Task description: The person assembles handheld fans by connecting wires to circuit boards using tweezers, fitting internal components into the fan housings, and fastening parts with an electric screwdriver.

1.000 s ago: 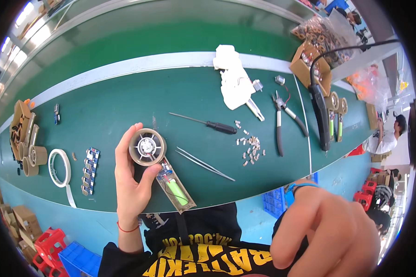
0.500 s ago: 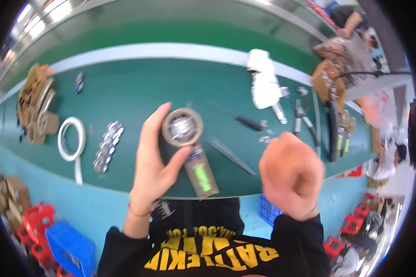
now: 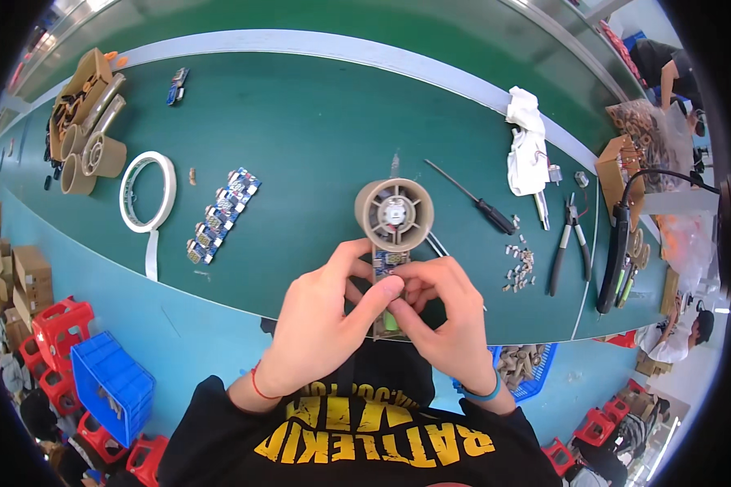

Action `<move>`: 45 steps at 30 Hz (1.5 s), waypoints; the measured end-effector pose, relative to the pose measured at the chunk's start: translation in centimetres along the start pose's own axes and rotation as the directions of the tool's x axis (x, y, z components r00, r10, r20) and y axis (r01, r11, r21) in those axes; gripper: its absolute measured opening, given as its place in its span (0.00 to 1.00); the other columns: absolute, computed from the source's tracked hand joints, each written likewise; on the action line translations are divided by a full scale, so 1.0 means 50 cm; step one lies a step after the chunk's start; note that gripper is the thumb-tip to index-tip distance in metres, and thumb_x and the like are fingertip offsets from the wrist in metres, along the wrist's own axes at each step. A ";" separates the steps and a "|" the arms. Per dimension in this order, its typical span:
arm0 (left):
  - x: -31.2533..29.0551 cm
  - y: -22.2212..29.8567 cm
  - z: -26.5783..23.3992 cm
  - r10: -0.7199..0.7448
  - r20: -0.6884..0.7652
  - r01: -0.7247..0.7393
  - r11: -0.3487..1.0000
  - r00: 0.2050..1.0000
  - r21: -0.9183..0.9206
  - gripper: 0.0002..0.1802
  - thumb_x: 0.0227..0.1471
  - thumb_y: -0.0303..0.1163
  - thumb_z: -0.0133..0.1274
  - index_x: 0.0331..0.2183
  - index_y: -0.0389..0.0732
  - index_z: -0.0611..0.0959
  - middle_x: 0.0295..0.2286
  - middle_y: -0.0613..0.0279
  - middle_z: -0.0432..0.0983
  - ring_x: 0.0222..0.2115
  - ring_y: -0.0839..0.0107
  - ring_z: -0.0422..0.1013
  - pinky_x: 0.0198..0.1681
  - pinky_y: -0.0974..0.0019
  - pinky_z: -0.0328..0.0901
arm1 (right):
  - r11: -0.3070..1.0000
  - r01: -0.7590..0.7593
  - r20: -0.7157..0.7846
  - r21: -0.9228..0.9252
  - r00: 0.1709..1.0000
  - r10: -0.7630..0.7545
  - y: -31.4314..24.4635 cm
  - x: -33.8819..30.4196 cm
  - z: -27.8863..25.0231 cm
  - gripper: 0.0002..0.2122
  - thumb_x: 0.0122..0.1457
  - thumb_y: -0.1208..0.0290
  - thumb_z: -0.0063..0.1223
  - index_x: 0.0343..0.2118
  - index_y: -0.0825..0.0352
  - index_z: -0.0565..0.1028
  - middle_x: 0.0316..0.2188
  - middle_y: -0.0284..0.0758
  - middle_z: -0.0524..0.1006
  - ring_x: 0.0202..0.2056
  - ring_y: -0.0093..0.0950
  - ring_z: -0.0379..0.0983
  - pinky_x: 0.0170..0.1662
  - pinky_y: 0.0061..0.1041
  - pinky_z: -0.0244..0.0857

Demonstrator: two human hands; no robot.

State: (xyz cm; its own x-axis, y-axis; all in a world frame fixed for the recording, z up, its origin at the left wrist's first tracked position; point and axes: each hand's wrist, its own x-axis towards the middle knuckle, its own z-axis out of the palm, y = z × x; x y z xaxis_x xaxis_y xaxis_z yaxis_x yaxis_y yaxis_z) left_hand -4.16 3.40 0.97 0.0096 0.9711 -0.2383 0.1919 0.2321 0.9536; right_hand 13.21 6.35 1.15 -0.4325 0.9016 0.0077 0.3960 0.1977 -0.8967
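Note:
A tan plastic handheld fan body point(image 3: 392, 191) stands in front of me at the table's near edge, its round ring with spokes and a motor hub turned up. Its opened handle, lying toward me, shows a blue circuit board point(image 3: 388, 260) and a bit of green. My left hand point(image 3: 333, 304) grips the handle from the left, thumb pressed on its inside. From the right, my right hand point(image 3: 443, 304) pinches at the same spot, fingertips against the left thumb. Whatever small part lies between the fingertips is hidden. Tweezers point(image 3: 437, 245) lie partly covered behind my right hand.
To the left are a white tape roll point(image 3: 148, 193), a row of circuit boards point(image 3: 222, 216) and tan housings point(image 3: 104, 156). At right lie a screwdriver point(image 3: 491, 214), small white parts point(image 3: 518, 268), pliers point(image 3: 571, 243), a white cloth point(image 3: 527, 146) and a black corded tool point(image 3: 615, 256).
My right hand has come in from the right to the fan's handle, beside my left. My left hand has moved from beside the ring down onto the handle. The view has shifted.

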 end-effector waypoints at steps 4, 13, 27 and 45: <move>0.010 0.013 0.005 0.019 -0.002 -0.018 0.990 1.000 0.140 0.16 0.57 0.25 0.55 0.46 0.31 0.73 0.28 0.57 0.80 0.22 0.77 0.75 0.22 0.74 0.65 | 0.999 0.035 0.018 0.026 0.999 -0.036 0.004 -0.009 -0.023 0.16 0.50 0.86 0.60 0.44 0.70 0.77 0.34 0.37 0.74 0.30 0.24 0.75 0.34 0.20 0.71; -0.007 0.026 0.014 -0.014 0.021 0.012 0.994 1.000 0.105 0.32 0.52 0.38 0.62 0.52 0.33 0.68 0.29 0.55 0.80 0.25 0.65 0.79 0.27 0.65 0.70 | 0.868 0.364 0.111 -0.337 0.931 -0.347 0.007 0.037 -0.090 0.16 0.50 0.83 0.61 0.44 0.66 0.79 0.38 0.39 0.79 0.36 0.35 0.79 0.38 0.28 0.74; 0.018 0.012 0.032 0.027 -0.100 0.014 0.920 0.995 0.391 0.27 0.49 0.33 0.58 0.48 0.32 0.69 0.16 0.54 0.75 0.18 0.53 0.74 0.23 0.56 0.66 | 0.682 0.266 0.096 -0.681 0.956 -0.278 0.041 0.051 -0.130 0.14 0.51 0.70 0.63 0.40 0.64 0.76 0.36 0.33 0.75 0.35 0.31 0.73 0.36 0.27 0.71; 0.042 0.016 0.029 0.090 -0.058 -0.050 0.870 0.994 0.491 0.23 0.52 0.42 0.58 0.40 0.35 0.71 0.13 0.55 0.74 0.16 0.51 0.74 0.20 0.54 0.67 | 0.976 -0.180 0.275 0.121 0.951 0.141 0.010 0.042 -0.134 0.08 0.64 0.79 0.47 0.45 0.70 0.71 0.31 0.31 0.74 0.31 0.16 0.70 0.34 0.18 0.65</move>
State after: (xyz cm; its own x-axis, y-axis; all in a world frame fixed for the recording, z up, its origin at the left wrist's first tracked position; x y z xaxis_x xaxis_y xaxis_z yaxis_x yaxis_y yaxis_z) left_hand -2.54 5.55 0.95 -0.0306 0.9896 -0.1406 0.6485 0.1267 0.7506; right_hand 17.94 10.92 3.68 -0.5784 0.7793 -0.2410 0.3660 -0.0161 -0.9305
